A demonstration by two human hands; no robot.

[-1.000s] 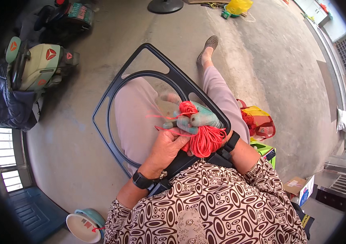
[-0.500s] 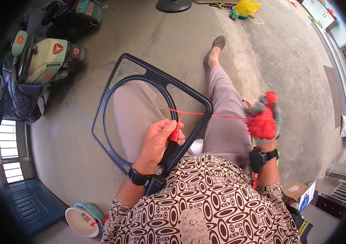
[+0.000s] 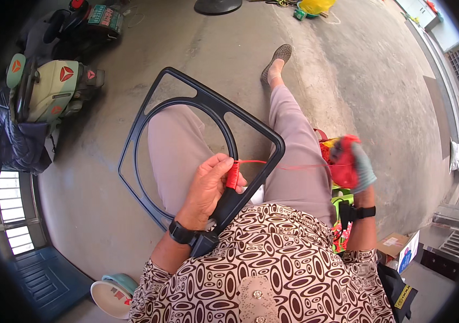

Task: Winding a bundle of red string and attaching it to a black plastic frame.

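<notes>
A black plastic frame (image 3: 202, 102), square outside with a round ring inside, rests across my lap. My left hand (image 3: 208, 185) grips its inner ring where red cord (image 3: 233, 175) is wound around the bar. A taut red strand (image 3: 294, 167) runs from that wrapping to my right hand (image 3: 356, 167), which wears a grey glove and holds a bundle of red cord (image 3: 342, 172) out to the right, beside my right leg. Both wrists carry black watches.
A parked scooter (image 3: 51, 86) stands at the left on the concrete floor. A bowl (image 3: 112, 296) sits near my left elbow. Red and green items (image 3: 340, 204) and a cardboard box (image 3: 399, 250) lie at my right. A fan base (image 3: 217, 5) is far ahead.
My right hand has pulled the red cord bundle away from the frame out to the right, drawing the strand taut. My left hand stays on the wrapped ring.
</notes>
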